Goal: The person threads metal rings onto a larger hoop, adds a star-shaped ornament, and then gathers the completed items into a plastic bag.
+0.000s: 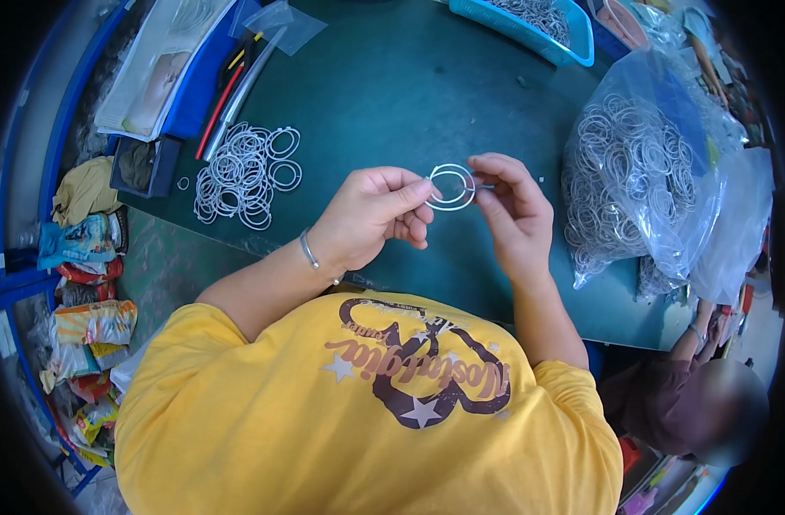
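Observation:
Over the table's near part, my left hand (377,213) pinches a pair of thin silvery metal rings (451,209) by their left side, between thumb and bent fingers. The two rings overlap, one a little larger than the other. At their right edge, the thumb and fingertips of my right hand (521,221) close on a small thin part that I cannot make out. To the left of my hands lies a loose pile of similar rings (234,178), some with small lugs. On the right, a clear plastic bag (594,257) bulges with many more metal rings.
The green table (384,94) carries a light-blue basket (517,33) of small metal parts at the back. Beside the pile are a red pen-like stick (219,112), a dark box (162,169) and a blue bin (186,103). Another person (667,399) sits at lower right.

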